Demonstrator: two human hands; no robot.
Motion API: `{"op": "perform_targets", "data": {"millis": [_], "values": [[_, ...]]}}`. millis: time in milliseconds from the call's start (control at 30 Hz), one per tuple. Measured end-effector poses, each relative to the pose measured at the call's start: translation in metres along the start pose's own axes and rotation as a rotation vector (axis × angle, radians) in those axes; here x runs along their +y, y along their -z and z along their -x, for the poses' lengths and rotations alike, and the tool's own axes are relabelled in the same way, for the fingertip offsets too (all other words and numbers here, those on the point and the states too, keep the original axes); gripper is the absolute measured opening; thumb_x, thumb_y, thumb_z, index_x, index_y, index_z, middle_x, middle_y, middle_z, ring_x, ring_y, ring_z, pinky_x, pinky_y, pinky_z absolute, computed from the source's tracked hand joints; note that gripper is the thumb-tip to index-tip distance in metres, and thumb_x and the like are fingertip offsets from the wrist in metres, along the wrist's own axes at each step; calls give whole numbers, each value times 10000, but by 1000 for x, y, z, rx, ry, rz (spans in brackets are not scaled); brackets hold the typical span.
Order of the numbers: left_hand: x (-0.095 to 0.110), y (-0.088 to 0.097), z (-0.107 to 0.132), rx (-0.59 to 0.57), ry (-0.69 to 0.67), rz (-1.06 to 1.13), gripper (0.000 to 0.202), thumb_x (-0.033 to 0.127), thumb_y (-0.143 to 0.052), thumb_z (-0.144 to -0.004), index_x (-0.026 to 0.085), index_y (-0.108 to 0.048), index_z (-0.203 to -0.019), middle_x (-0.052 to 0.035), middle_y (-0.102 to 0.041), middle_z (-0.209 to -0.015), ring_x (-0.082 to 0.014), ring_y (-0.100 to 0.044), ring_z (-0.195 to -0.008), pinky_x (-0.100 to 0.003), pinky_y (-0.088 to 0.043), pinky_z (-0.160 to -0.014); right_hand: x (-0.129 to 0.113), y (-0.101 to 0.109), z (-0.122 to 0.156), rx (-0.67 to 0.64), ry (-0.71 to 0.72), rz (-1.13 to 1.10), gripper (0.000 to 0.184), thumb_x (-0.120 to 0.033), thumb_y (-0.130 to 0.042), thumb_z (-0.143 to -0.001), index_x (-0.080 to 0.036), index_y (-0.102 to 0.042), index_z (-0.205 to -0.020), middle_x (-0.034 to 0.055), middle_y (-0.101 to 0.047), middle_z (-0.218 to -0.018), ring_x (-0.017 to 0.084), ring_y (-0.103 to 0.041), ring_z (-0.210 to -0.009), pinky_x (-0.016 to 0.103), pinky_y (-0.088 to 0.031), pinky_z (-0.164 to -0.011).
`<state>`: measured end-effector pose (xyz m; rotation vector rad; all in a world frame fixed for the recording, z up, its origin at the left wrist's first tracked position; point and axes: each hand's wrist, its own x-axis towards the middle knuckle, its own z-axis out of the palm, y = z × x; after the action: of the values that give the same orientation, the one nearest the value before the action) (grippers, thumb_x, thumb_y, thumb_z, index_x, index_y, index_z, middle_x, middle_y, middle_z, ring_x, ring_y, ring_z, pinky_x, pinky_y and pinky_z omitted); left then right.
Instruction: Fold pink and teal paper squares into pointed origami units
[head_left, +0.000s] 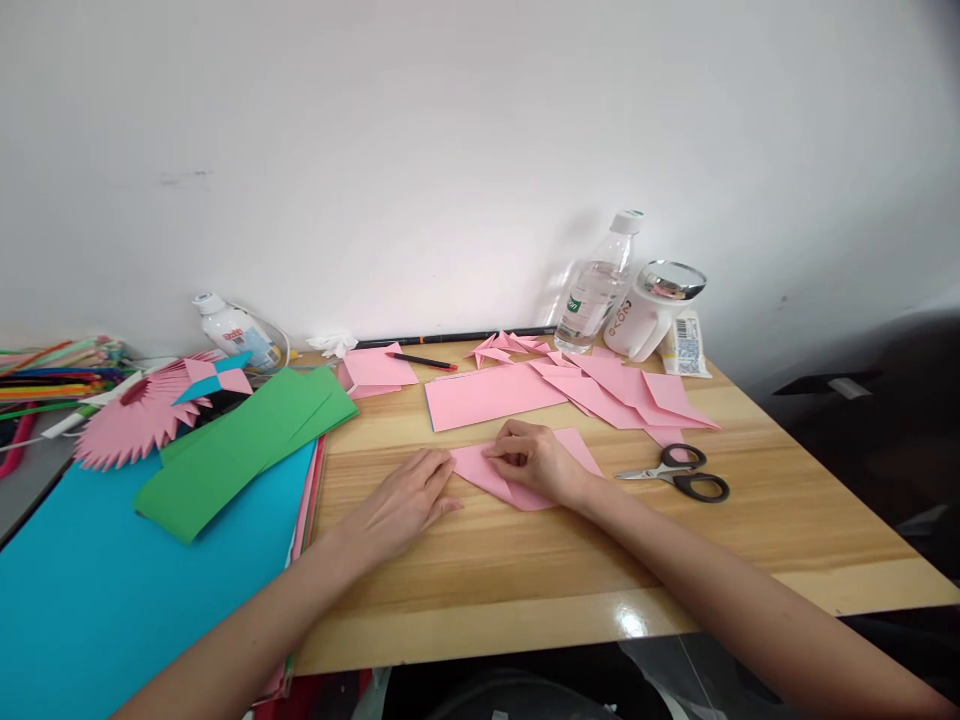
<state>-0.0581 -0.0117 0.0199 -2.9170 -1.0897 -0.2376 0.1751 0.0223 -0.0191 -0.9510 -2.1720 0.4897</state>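
Note:
A folded sheet of pink paper [570, 450] lies on the wooden table in front of me. My left hand [409, 495] rests flat at its left tip, fingers stretched out and fingertips touching the paper. Over the middle of the sheet, my right hand [529, 460] has its fingers curled and its thumb and forefinger pinched together against the paper; it covers part of the folds. Scissors [675, 474] with dark handles lie just right of the sheet. Behind it is a stack of pink paper strips [495, 395].
Folded pink pieces [622, 385] lie at the back right, before a water bottle [596, 290] and a white mug [649, 315]. A black pencil [422, 361] rests on pink squares [367, 372]. At left are green strips [240, 450], blue sheets [150, 590] and a pleated pink paper ring [105, 430].

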Motion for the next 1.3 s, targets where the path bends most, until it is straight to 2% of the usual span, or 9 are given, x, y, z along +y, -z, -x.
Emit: {"op": "perform_targets", "data": {"millis": [133,267,467,600,767,867,1067,1167,1300], "values": [[8,-2,1,-32,50,-2,381,359,-506,-921,79,-547,-1176,-137,-565,-1165,-228,-548,-1072,-357,-480,-922,-1,2,-1,-16,-24,-23,137,-84,-607,-780,-137,-732,-759,45,-604,-706,97,-554,-581,197,-423,-541],[17,6,-4,-139,-24,-121,527,460,-595,-842,57,-557,-1178,-139,-574,-1060,-251,-529,-1011,-362,-458,-882,0,3,-2,-40,-61,-43,125,-82,-622,-769,-137,-734,-758,49,-621,-708,105,-566,-598,200,-429,-551],[31,14,-12,-245,-93,-143,919,752,-626,-558,195,-539,-1284,-99,-581,-869,-284,-503,-894,-377,-421,-803,-4,7,-5,-114,-103,1,115,-68,-599,-779,-117,-701,-765,39,-618,-709,83,-528,-552,185,-405,-524],[35,10,-12,-247,-109,-199,1039,812,-595,-498,238,-474,-1356,-135,-599,-895,-313,-493,-905,-411,-389,-821,-14,15,-11,-225,-106,83,114,-58,-578,-794,-118,-675,-797,47,-617,-761,95,-526,-602,197,-386,-563],[33,6,-11,-232,-145,-227,1066,825,-575,-507,223,-448,-1378,-150,-631,-885,-300,-501,-856,-413,-372,-825,-35,18,-26,-493,-66,200,121,-108,-587,-808,-162,-673,-743,32,-614,-787,109,-518,-609,225,-316,-567],[31,2,-10,-207,-153,-181,1092,825,-592,-482,213,-450,-1375,-189,-624,-1021,-339,-492,-966,-441,-362,-871,-45,15,-36,-586,-78,257,141,-124,-565,-827,-174,-681,-765,33,-616,-801,121,-529,-622,236,-279,-552],[28,0,-9,-207,-94,-6,1060,741,-697,-472,209,-462,-1359,-207,-549,-1165,-380,-451,-1096,-480,-387,-907,-51,14,-38,-623,-116,304,170,-172,-524,-876,-177,-678,-806,45,-614,-838,143,-546,-690,240,-258,-551],[24,7,-8,-249,-113,57,981,697,-719,-517,215,-485,-1338,-192,-549,-1132,-391,-460,-1111,-491,-411,-902,-49,17,-28,-628,-109,287,159,-171,-532,-882,-180,-670,-804,41,-602,-854,143,-544,-745,230,-303,-590],[14,11,-2,-238,-148,47,861,675,-687,-600,231,-500,-1313,-188,-505,-1222,-409,-391,-1238,-489,-416,-936,-44,16,-13,-551,-62,241,147,-175,-535,-893,-158,-655,-810,50,-571,-847,144,-517,-754,240,-368,-670]]}}
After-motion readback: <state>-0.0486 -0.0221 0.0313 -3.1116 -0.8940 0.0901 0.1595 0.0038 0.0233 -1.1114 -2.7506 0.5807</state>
